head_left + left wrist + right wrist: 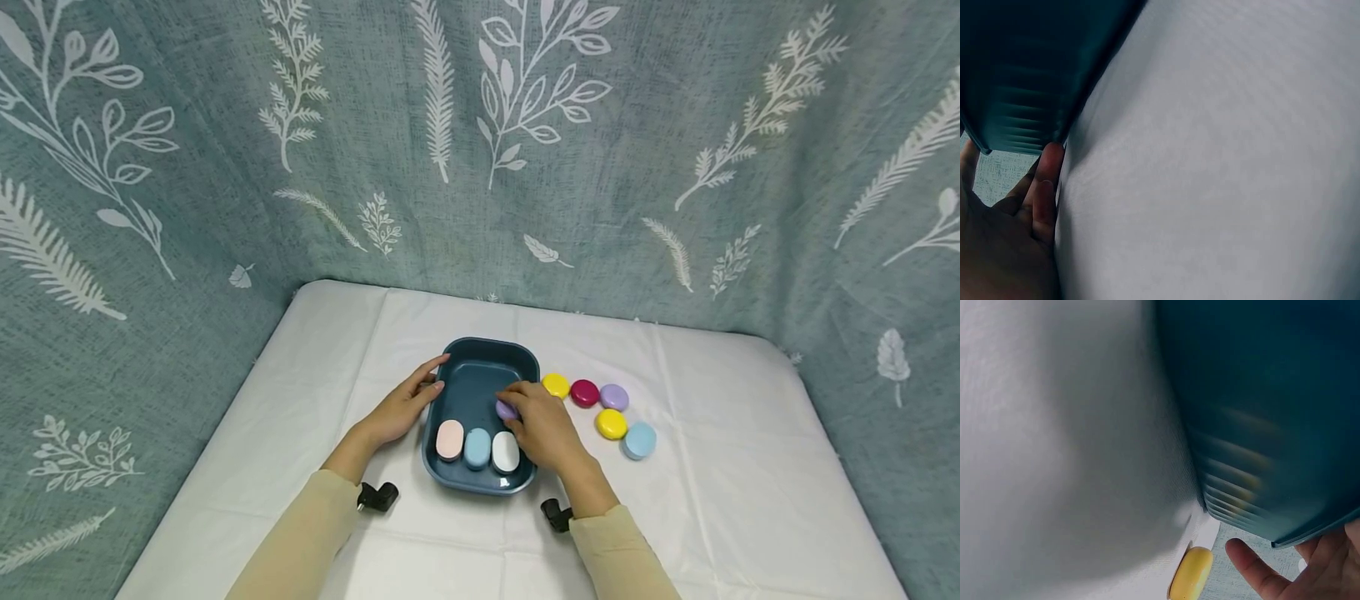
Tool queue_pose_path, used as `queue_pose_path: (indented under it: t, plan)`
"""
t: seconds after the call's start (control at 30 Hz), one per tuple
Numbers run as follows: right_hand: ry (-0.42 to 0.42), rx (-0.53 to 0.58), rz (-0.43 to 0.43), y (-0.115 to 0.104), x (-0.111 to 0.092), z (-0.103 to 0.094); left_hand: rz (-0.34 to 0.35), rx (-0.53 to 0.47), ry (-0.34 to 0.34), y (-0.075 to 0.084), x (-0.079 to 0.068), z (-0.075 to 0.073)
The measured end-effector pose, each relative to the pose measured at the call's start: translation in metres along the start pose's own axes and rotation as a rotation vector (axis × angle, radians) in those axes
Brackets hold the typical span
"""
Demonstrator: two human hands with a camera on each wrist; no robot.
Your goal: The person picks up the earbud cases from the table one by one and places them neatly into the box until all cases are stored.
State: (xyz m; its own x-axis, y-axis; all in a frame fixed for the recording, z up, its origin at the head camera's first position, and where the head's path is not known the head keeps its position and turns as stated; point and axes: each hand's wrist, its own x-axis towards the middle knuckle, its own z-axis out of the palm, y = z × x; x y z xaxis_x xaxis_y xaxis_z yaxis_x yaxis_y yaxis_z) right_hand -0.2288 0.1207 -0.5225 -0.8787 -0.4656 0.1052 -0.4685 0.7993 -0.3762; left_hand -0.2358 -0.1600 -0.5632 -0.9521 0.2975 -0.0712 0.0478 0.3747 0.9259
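A dark teal rectangular basin [480,340] with rounded corners stands on the white-covered table. Along its near end lie three smooth oblong pieces: pale pink [449,440], light blue [477,449] and white [506,452]. My right hand [543,423] reaches over the basin's right rim and pinches a purple rounded piece [506,410] inside, partly covered by the fingers. At the left side, my left hand [397,412] rests against the rim with fingers extended. In the left wrist view, its fingertips [1052,156] touch the basin's outer wall [1029,94].
Right of the basin lie round pieces: a yellow one [556,385], a dark red one [585,393], a purple one [614,397], another yellow one [612,424] and a light blue one [640,440]. A leaf-patterned grey-green curtain [480,208] encloses the table's back and sides.
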Motion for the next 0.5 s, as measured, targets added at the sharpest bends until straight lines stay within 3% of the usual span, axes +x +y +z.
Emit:
queue_pose_path:
  t: [0.5]
  plan:
    - [-0.04,-0.055,0.011,-0.003,-0.0006,-0.0015,-0.001,-0.01,0.01,-0.0014,0.0019,0.0014]
